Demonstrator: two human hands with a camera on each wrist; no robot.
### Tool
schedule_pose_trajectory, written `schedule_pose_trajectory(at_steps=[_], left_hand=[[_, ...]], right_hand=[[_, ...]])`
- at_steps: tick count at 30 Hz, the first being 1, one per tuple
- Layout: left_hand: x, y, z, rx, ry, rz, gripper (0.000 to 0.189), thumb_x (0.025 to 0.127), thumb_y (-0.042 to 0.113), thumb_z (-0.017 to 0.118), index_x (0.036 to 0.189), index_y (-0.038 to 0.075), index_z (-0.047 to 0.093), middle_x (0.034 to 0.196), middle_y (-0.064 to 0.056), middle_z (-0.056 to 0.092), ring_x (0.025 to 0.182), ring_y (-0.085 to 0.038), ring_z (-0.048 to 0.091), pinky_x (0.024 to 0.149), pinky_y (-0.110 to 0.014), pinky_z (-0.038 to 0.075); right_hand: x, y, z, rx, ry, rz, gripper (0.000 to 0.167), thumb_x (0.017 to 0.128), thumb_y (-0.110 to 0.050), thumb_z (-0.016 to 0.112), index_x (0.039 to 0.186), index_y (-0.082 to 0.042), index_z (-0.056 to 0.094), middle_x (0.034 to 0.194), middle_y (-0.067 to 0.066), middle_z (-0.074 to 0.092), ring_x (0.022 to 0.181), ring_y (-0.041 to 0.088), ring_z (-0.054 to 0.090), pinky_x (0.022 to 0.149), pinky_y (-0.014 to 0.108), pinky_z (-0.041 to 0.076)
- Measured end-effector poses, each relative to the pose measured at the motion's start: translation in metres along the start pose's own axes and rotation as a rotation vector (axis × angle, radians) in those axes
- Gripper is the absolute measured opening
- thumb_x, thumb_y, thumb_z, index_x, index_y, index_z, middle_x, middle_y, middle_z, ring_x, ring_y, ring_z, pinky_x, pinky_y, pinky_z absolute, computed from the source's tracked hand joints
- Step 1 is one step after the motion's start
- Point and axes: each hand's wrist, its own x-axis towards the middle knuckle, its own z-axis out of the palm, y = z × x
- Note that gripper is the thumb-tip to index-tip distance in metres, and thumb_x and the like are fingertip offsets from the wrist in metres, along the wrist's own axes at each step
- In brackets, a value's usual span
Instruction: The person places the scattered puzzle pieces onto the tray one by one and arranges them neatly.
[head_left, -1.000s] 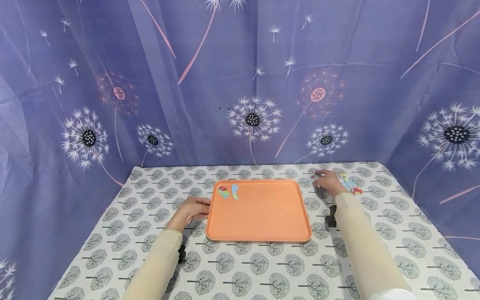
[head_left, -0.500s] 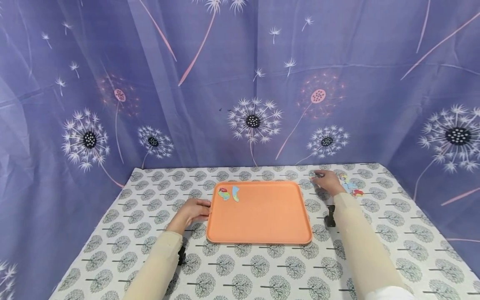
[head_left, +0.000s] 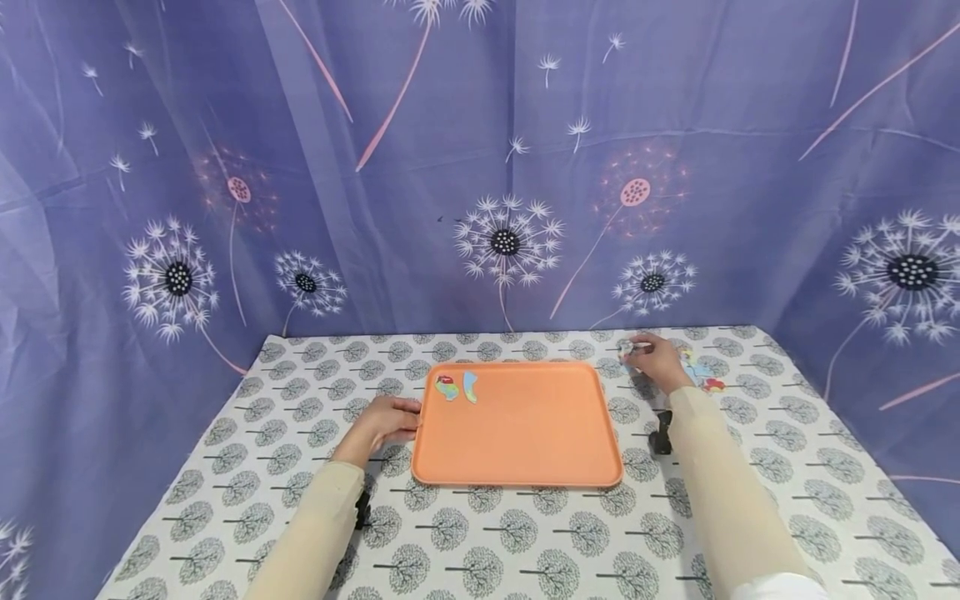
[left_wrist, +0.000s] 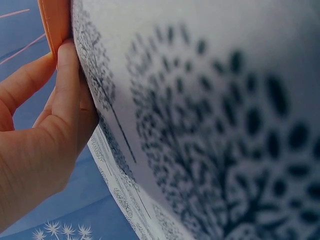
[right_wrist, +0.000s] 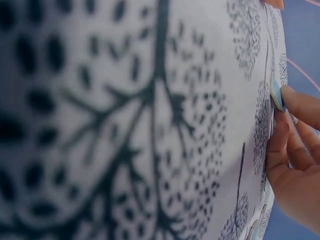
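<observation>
My left hand (head_left: 381, 425) grips the left edge of an orange tray (head_left: 525, 437); in the left wrist view, thumb and fingers meet at the tray's edge (left_wrist: 54, 22). Beyond the tray's far right corner, my right hand (head_left: 657, 365) pinches a small flat piece (right_wrist: 276, 94) with a light blue face between thumb and fingers, close over the tablecloth. Two flat, puzzle-like pieces lie in the tray's far left corner: a red, green and yellow piece (head_left: 447, 387) and a curved light blue piece (head_left: 469, 386).
More coloured flat pieces (head_left: 699, 369) lie just right of my right hand, partly hidden by it, with a red piece (head_left: 713, 385) among them. A white tablecloth (head_left: 480, 542) with a tree print covers the table. A purple dandelion curtain (head_left: 405, 250) hangs behind.
My right fingers have shifted slightly at the far right, and the small piece now shows more at their tips. The left hand and the tray hold their places.
</observation>
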Motion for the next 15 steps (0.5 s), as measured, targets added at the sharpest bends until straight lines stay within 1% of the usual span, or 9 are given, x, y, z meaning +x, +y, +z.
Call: schedule_pose_trajectory(at_steps=[2, 4, 8, 12, 15], left_hand=[[0.0003, -0.0001, 0.0002, 0.002, 0.006, -0.003, 0.039, 0.083, -0.009, 0.065, 0.122, -0.009, 0.058, 0.098, -0.021, 0.067, 0.067, -0.015, 0.067, 0.071, -0.028, 0.062], [0.0005, -0.0002, 0.0003, 0.001, 0.011, -0.006, 0.039, 0.083, -0.009, 0.065, 0.121, -0.009, 0.058, 0.097, -0.020, 0.067, 0.066, -0.015, 0.067, 0.071, -0.028, 0.062], [0.0007, -0.0007, -0.0002, 0.001, 0.011, -0.003, 0.039, 0.084, -0.008, 0.064, 0.123, -0.010, 0.057, 0.099, -0.021, 0.067, 0.068, -0.016, 0.068, 0.072, -0.029, 0.062], [0.0006, -0.0008, -0.0004, -0.004, 0.009, -0.003, 0.039, 0.084, -0.008, 0.064, 0.123, -0.010, 0.057, 0.101, -0.022, 0.066, 0.070, -0.017, 0.068, 0.073, -0.030, 0.062], [0.0009, -0.0009, -0.0005, -0.003, 0.002, -0.001, 0.038, 0.085, -0.009, 0.064, 0.122, -0.010, 0.057, 0.102, -0.023, 0.066, 0.070, -0.017, 0.068, 0.074, -0.030, 0.062]], right_hand=[[-0.0013, 0.0003, -0.0001, 0.013, 0.019, -0.025, 0.052, 0.091, -0.007, 0.066, 0.136, 0.008, 0.044, 0.101, 0.021, 0.063, 0.078, 0.014, 0.060, 0.073, 0.032, 0.056], [-0.0018, 0.0008, -0.0002, 0.033, 0.028, -0.043, 0.052, 0.090, -0.006, 0.066, 0.135, 0.009, 0.045, 0.103, 0.024, 0.065, 0.078, 0.014, 0.063, 0.075, 0.032, 0.058], [-0.0019, 0.0026, -0.0005, 0.091, 0.037, -0.055, 0.053, 0.090, -0.004, 0.065, 0.137, 0.009, 0.044, 0.103, 0.026, 0.065, 0.076, 0.016, 0.066, 0.070, 0.029, 0.060], [-0.0023, 0.0028, -0.0005, 0.162, 0.035, -0.035, 0.052, 0.091, -0.002, 0.063, 0.138, 0.008, 0.043, 0.103, 0.024, 0.065, 0.075, 0.012, 0.066, 0.070, 0.026, 0.061], [-0.0027, 0.0014, -0.0014, 0.209, 0.020, -0.009, 0.051, 0.093, -0.001, 0.060, 0.140, 0.008, 0.041, 0.110, 0.026, 0.064, 0.076, 0.010, 0.067, 0.074, 0.025, 0.061]])
